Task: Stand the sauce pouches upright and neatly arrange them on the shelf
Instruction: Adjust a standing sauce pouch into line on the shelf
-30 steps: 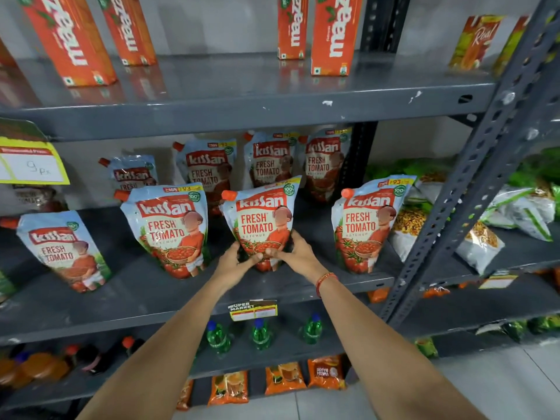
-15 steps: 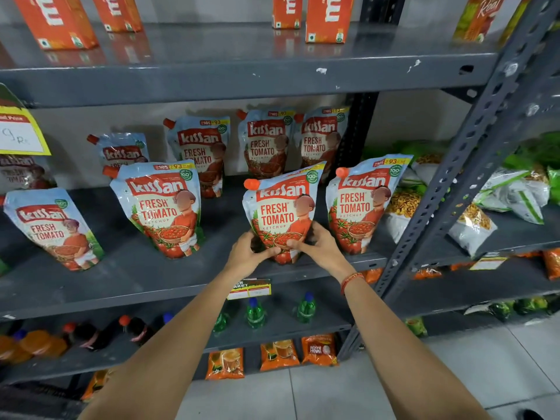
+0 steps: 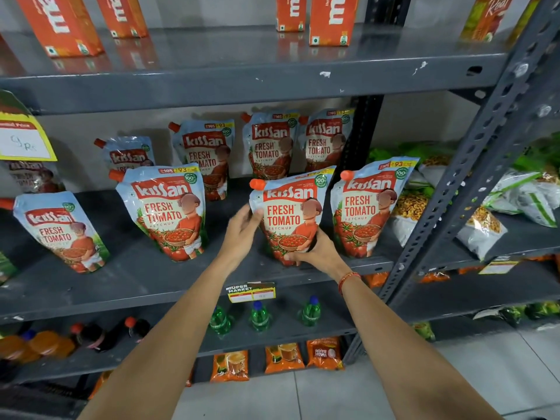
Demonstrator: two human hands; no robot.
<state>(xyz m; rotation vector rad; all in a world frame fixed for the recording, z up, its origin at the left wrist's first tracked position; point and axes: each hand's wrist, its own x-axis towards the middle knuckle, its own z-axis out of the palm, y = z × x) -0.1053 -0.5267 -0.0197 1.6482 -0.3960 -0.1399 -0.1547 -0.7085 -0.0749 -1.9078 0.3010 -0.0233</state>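
Observation:
Several blue-and-red tomato ketchup pouches stand on the grey middle shelf [image 3: 127, 277]. The front centre pouch [image 3: 289, 216] stands near the shelf edge, leaning slightly. My right hand [image 3: 315, 253] grips its lower right corner. My left hand [image 3: 242, 231] rests with fingers spread against its left side. Close to its right stands another front pouch [image 3: 368, 207]. Further left are a front pouch [image 3: 168, 210] and a tilted one [image 3: 59, 231]. Behind them, a back row of pouches [image 3: 269, 145] leans against the wall.
Orange juice cartons [image 3: 331, 19] line the shelf above. Green bottles [image 3: 259, 316] and dark bottles stand on the shelf below, with orange packets [image 3: 283, 357] lower down. A perforated grey upright [image 3: 472, 159] separates a bay of snack bags [image 3: 481, 228] on the right. A price tag [image 3: 251, 292] hangs on the shelf edge.
The centre pouch has shifted right, closer to the right front pouch. My left hand has risen from the pouch's base to its left side and opened; my right hand stays at the base.

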